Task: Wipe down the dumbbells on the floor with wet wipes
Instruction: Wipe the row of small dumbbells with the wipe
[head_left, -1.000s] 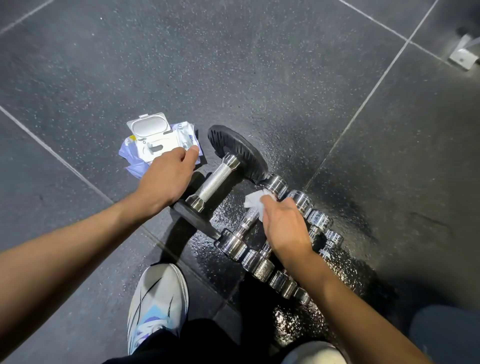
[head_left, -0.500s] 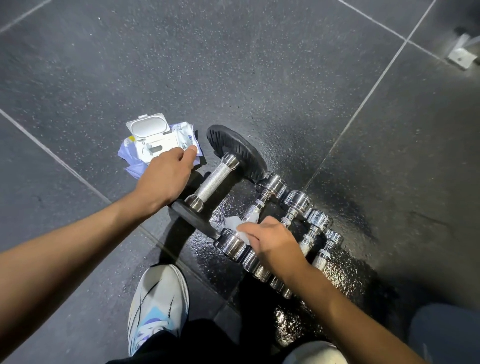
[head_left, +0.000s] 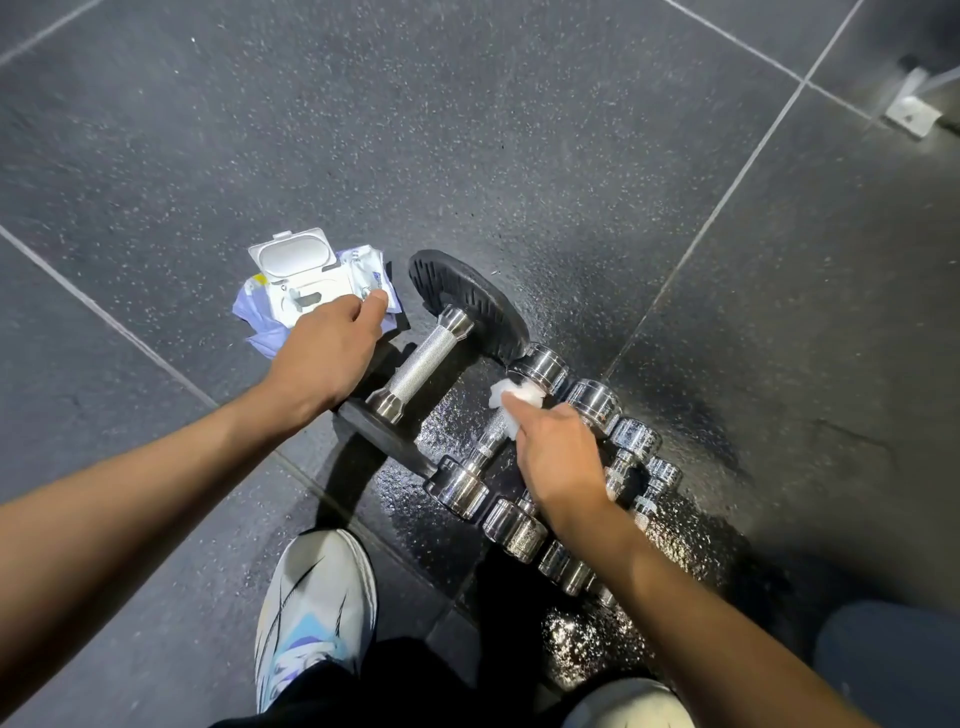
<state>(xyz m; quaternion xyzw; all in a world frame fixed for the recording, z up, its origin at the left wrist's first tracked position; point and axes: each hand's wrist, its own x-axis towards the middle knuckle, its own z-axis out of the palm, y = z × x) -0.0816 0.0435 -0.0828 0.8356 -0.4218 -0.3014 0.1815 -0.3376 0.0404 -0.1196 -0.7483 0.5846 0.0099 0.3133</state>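
Observation:
A large dumbbell (head_left: 423, 364) with black plates and a knurled steel handle lies on the dark floor. My left hand (head_left: 324, 353) curls over the rim of its near plate, with the fingertips touching the wet wipes pack (head_left: 306, 283), whose lid stands open. Right of it, several small chrome dumbbells (head_left: 595, 402) lie side by side in a row. My right hand (head_left: 558, 457) presses a crumpled white wipe (head_left: 517, 397) onto the handle of the first chrome dumbbell (head_left: 460, 486), close to its far head. The hand and forearm hide parts of the other chrome handles.
The floor (head_left: 519, 156) is dark speckled rubber tile with pale seams, and it is wet and shiny around the dumbbells. My white shoe (head_left: 314, 608) stands just below the large dumbbell. A white metal foot (head_left: 911, 111) sits at the top right.
My right hand slid the wipe down the first chrome dumbbell's handle to its near head, then back up to the far head. My left hand stayed put.

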